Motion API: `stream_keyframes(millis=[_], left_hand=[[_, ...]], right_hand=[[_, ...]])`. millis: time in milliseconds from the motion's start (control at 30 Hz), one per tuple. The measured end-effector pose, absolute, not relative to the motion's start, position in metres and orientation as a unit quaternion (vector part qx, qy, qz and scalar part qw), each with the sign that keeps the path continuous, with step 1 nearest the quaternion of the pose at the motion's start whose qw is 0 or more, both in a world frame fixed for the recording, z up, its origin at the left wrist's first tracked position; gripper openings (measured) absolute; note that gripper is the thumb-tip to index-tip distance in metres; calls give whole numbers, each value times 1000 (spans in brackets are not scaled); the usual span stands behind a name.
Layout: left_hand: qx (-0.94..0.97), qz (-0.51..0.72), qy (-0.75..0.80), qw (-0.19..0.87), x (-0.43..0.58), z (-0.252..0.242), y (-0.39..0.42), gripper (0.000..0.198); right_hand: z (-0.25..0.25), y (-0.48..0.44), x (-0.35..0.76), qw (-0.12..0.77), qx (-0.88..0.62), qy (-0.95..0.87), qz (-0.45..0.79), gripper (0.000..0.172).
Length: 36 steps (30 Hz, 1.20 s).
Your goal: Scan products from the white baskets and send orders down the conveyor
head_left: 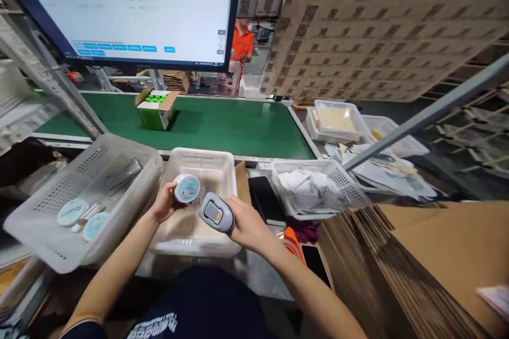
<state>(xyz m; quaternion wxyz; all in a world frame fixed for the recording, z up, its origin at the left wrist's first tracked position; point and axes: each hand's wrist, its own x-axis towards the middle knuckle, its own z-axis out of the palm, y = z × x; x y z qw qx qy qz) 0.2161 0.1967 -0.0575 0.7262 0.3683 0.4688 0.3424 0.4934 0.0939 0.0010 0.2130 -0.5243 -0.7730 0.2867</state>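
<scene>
My left hand grips a round white tub with a light blue lid, lid turned up towards me. In my right hand is a grey handheld barcode scanner, its head close beside the tub. Both hands are over a white perforated basket. To the left, a larger translucent basket holds two similar blue-lidded tubs, some small white pieces and a clear plastic packet.
A monitor hangs ahead above a green conveyor belt, where an open carton of green-capped items stands. At right are a basket of plastic bags and stacked flat cardboard. A person in orange is beyond the belt.
</scene>
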Motion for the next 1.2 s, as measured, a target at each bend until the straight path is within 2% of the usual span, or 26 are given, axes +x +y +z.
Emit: stream_keyframes(millis=[100,167,267,333,400,467,567,667,767,867,933,1067,1133,1200], left_hand=[[483,276,485,674,226,-65,186,74],[551,274,505,605,219,-57,181,67],[627,325,546,450,173,-30,182,55],[664,317,601,312,120,-11,182,47],[664,242,684,179,61,-3,178,37],[643,122,747,119,9,-10,172,40],[667,-37,732,135,-33,-41,159,66],[686,-68,711,138,-41,-59,151,74],[683,-22,727,64,-35,-44,152,73],[688,102,717,-51,-17,-11,164,76],[711,176,676,-84,10,5,174,78],[791,182,583,-49,92,2,197,83],[824,151,546,-10,135,-11,206,85],[846,135,515,34,170,-25,212,83]], right_hand=[[-12,88,504,206,-532,-767,292,36],[-26,83,518,222,-532,-762,295,36],[-48,81,544,250,-530,-754,297,22],[-57,82,558,268,-536,-745,294,23],[-56,81,564,278,-547,-732,296,27],[-48,77,561,286,-551,-725,300,30],[-34,75,550,299,-539,-731,292,32],[-25,77,542,293,-516,-750,292,33],[-22,80,539,283,-495,-772,280,37],[-17,83,533,269,-497,-790,237,50],[-8,85,523,248,-502,-802,209,61],[24,92,487,119,-530,-813,212,71],[38,98,467,54,-535,-812,227,69],[45,107,453,26,-530,-815,230,66]])
